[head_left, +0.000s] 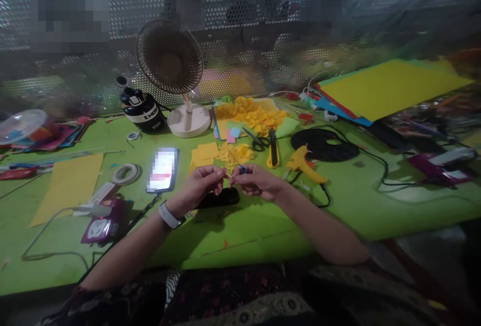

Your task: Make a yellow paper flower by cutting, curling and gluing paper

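Observation:
My left hand (206, 184), a white watch on its wrist, is closed, with thumb and forefinger pinched; what they hold is too small to make out. Close beside it, my right hand (259, 182) is closed around a thin blue-handled needle-like tool (243, 169), its slim shaft slanting up to the left. The fingertips of both hands nearly meet over the table. Just beyond them lie small yellow paper scraps (225, 153) and yellow paper sheets (204, 153). Below the hands, a dark elongated case (225, 197) is partly covered by my left hand.
Scissors (259, 140), a yellow box cutter (274, 150) and a yellow glue gun (307, 165) lie ahead and right. A lit phone (162, 170) and tape roll (126, 174) are left. A fan (189, 120) stands behind, near yellow paper petals (259, 115). Cables cross the green table.

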`<act>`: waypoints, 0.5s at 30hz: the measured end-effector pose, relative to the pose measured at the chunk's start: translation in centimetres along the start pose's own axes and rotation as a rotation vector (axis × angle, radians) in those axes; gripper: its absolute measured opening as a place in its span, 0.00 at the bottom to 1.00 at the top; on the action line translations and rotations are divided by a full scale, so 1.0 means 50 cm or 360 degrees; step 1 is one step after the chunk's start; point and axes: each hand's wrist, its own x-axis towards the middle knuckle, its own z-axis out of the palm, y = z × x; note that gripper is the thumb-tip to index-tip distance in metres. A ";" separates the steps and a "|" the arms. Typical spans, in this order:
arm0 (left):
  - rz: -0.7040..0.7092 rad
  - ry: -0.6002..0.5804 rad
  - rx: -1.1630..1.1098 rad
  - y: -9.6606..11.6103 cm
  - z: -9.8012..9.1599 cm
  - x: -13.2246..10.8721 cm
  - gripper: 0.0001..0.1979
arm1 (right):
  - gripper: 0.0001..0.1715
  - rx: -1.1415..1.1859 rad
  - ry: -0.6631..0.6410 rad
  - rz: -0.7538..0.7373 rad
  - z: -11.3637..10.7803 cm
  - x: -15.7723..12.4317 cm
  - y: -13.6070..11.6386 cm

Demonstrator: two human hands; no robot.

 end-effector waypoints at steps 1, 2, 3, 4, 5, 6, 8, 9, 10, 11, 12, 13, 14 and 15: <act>0.0006 0.0044 -0.0031 0.001 0.001 0.004 0.19 | 0.16 0.0041 0.0042 -0.0021 0.000 0.001 0.000; 0.0013 0.0107 -0.0067 0.001 0.002 0.007 0.21 | 0.16 0.0095 0.0103 -0.0050 0.001 0.002 -0.001; 0.0025 0.0178 -0.0091 0.002 0.003 0.010 0.22 | 0.16 0.0160 0.0179 -0.0083 0.002 0.003 -0.001; 0.0044 0.0243 -0.0090 0.003 0.005 0.011 0.23 | 0.16 0.0228 0.0266 -0.0124 0.003 0.005 -0.001; 0.0069 0.0286 -0.0055 0.003 0.008 0.011 0.22 | 0.16 0.0290 0.0354 -0.0166 0.005 0.007 -0.001; 0.0096 0.0301 0.0012 0.003 0.012 0.010 0.21 | 0.16 0.0341 0.0431 -0.0201 0.007 0.009 0.000; 0.0135 0.0264 0.0190 0.002 0.021 0.008 0.18 | 0.18 0.0400 0.0537 -0.0237 0.011 0.013 0.003; 0.0144 0.0228 0.0268 0.000 0.027 0.008 0.18 | 0.19 0.0412 0.0576 -0.0242 0.014 0.014 0.005; 0.0154 0.0208 0.0319 -0.002 0.032 0.009 0.18 | 0.20 0.0414 0.0609 -0.0244 0.016 0.016 0.007; 0.0166 0.0200 0.0348 -0.004 0.037 0.010 0.18 | 0.20 0.0411 0.0637 -0.0244 0.019 0.017 0.009; 0.0181 0.0202 0.0356 -0.006 0.041 0.013 0.18 | 0.20 0.0408 0.0664 -0.0249 0.021 0.017 0.011; 0.0197 0.0207 0.0354 -0.008 0.043 0.016 0.17 | 0.20 0.0403 0.0686 -0.0260 0.022 0.018 0.012; 0.0205 0.0208 0.0351 -0.011 0.043 0.019 0.16 | 0.19 0.0398 0.0704 -0.0275 0.023 0.018 0.013; 0.0206 0.0203 0.0350 -0.013 0.042 0.022 0.16 | 0.19 0.0389 0.0717 -0.0288 0.023 0.019 0.015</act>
